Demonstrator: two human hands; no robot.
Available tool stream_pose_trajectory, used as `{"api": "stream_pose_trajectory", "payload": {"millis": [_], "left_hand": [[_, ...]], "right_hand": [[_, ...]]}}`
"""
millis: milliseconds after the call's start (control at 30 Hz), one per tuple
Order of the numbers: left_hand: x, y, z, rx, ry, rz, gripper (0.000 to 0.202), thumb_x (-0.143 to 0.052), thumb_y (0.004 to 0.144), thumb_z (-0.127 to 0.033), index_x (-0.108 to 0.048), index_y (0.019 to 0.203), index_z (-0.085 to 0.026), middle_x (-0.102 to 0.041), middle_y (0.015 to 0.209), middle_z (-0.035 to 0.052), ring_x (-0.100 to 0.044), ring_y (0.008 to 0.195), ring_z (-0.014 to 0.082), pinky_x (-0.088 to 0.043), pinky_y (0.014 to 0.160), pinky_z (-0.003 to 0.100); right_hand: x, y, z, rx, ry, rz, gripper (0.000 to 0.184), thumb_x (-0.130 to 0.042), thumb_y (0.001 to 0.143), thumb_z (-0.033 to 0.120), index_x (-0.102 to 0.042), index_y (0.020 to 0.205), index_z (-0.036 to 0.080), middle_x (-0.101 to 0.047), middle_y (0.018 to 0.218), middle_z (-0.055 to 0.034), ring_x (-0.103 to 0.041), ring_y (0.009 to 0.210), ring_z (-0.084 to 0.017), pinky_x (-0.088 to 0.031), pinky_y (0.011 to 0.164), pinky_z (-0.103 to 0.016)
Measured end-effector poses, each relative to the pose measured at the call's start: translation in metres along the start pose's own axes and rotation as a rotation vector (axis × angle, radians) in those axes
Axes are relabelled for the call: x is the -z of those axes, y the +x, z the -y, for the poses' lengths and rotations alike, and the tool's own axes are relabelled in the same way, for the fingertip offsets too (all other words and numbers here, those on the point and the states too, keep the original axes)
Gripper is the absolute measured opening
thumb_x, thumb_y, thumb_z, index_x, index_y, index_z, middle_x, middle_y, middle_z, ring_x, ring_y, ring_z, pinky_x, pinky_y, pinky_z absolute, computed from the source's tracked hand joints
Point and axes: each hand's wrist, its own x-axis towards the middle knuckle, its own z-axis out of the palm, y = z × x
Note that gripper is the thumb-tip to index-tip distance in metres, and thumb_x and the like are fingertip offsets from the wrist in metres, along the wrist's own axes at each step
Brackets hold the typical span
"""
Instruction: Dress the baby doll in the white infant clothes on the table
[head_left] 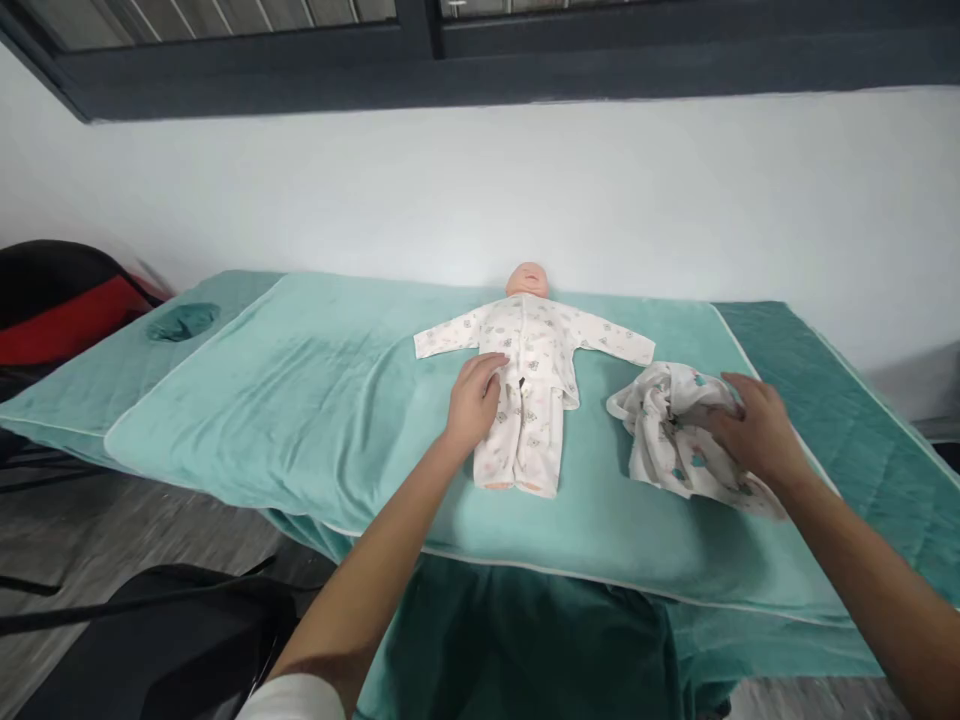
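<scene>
My right hand (759, 432) holds the cloth (654, 425), which looks light and soft, best taken by a bunched fold; my left hand (474, 398), loosely curled, rests beside the dressed doll (534, 352).

Before you, on the long green cloth-covered bed (337, 370), the white-clothed pink doll (529, 335) lies left of the crumpled white cloth (664, 395).

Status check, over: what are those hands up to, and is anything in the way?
Left grip at patterned shirt; right grip at bunched printed cloth. Dressed doll on its back. Only left grip overlaps it.
</scene>
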Motion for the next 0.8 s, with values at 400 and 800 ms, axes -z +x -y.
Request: {"api": "stream_pose_trajectory", "payload": {"millis": [400, 800], "left_hand": [[-0.059, 0.150, 0.057, 0.098, -0.064, 0.174, 0.033, -0.047, 0.098, -0.024, -0.070, 0.121, -0.018, -0.072, 0.130, 0.0103, -0.063, 0.125, 0.0245, -0.048, 0.113, 0.043], [-0.061, 0.145, 0.061, 0.121, 0.048, 0.218, 0.042, -0.040, 0.103, -0.027, -0.064, 0.138, -0.026, -0.062, 0.147, 0.0047, -0.055, 0.138, 0.0239, -0.043, 0.120, 0.045]], "right_hand": [[-0.167, 0.124, 0.180, -0.049, 0.661, 0.079, 0.031, -0.056, 0.088, 0.033, -0.064, 0.117, 0.025, -0.064, 0.131, -0.0090, -0.058, 0.126, -0.027, -0.044, 0.113, -0.050], [-0.203, 0.148, 0.192, -0.268, 0.837, 0.223, 0.027, -0.056, 0.087, 0.035, -0.069, 0.108, 0.023, -0.074, 0.102, -0.0039, -0.065, 0.093, -0.023, -0.050, 0.090, -0.040]]}}
